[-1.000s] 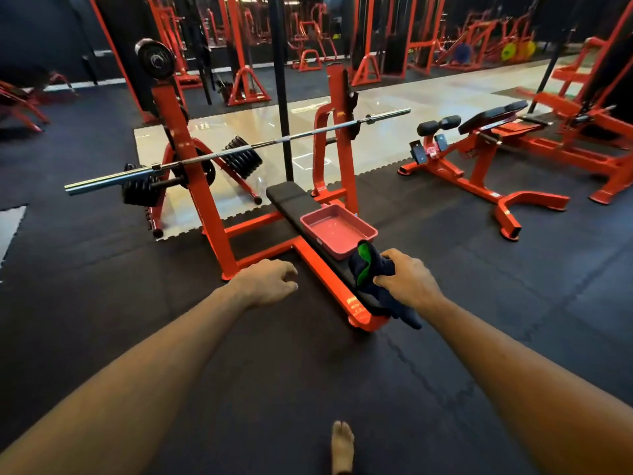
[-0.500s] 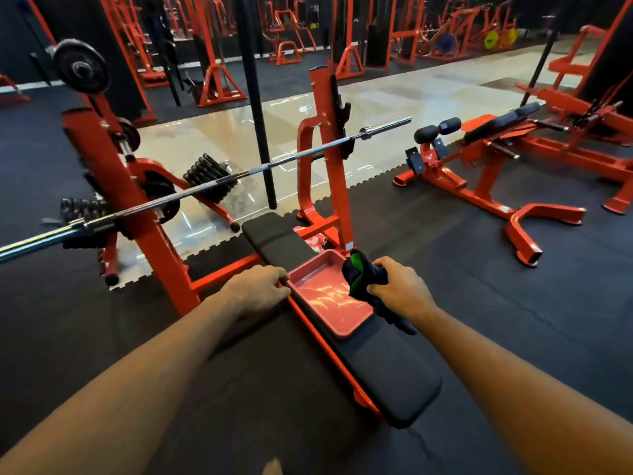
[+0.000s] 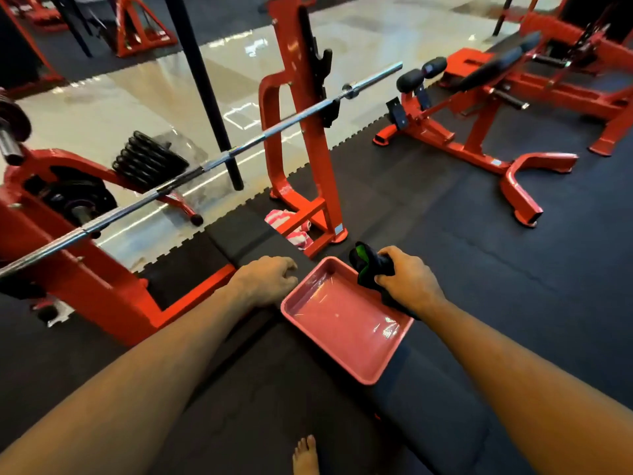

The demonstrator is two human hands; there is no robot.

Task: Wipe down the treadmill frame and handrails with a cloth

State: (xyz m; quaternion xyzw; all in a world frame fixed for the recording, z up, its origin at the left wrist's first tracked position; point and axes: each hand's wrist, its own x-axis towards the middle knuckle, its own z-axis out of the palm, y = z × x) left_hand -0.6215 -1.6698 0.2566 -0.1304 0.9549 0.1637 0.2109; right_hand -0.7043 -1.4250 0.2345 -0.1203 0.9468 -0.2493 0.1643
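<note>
My right hand (image 3: 407, 281) grips a dark cloth with a green patch (image 3: 368, 267), held just above the far right corner of a pink tray (image 3: 320, 351). The tray holds shallow water and sits on the black padded bench (image 3: 421, 416). My left hand (image 3: 270, 279) hovers with loosely curled fingers just left of the tray's far corner, holding nothing. The orange bench-press frame (image 3: 294, 132) stands behind the tray, with a steel barbell (image 3: 205, 166) resting across its uprights. No treadmill is in view.
A pink-and-white striped towel (image 3: 291, 226) lies on the mat at the foot of the right upright. Stacked black weight plates (image 3: 147, 159) hang at left. Another orange bench machine (image 3: 479, 132) stands at right. My bare foot (image 3: 305, 455) shows at the bottom edge.
I have moved closer to the bench; the tray and frame now loom larger. Both hands stay near the tray, the right still gripping the cloth, now at the tray's far right corner.
</note>
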